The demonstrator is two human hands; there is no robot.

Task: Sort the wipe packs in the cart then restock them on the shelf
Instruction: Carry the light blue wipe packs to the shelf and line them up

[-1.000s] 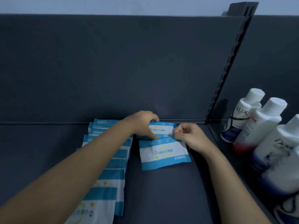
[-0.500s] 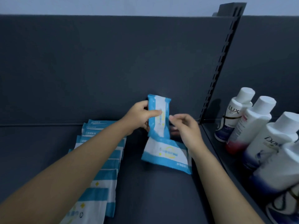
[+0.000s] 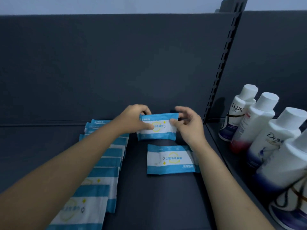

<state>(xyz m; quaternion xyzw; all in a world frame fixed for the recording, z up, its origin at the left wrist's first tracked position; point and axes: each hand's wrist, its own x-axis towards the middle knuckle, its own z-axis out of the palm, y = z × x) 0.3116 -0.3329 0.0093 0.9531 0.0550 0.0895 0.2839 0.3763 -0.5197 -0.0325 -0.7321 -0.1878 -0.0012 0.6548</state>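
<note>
A blue-and-white wipe pack point(image 3: 157, 128) is held level near the back of the dark shelf point(image 3: 157, 201). My left hand point(image 3: 132, 119) grips its left end with thumb in front. My right hand point(image 3: 187, 125) pinches its right end. Just in front of it a second wipe pack point(image 3: 171, 159) lies flat on the shelf. To the left, a row of several overlapping wipe packs point(image 3: 103, 170) runs from the back panel toward me, partly hidden under my left forearm.
A slotted upright point(image 3: 222, 67) divides this bay from the right one, where several white bottles point(image 3: 259, 120) stand close together. The dark back panel point(image 3: 116, 63) closes off the rear.
The pack, lying flat at the back a second ago, was lifted and stood on end, then turned level again between both hands. The view shifted slightly.
</note>
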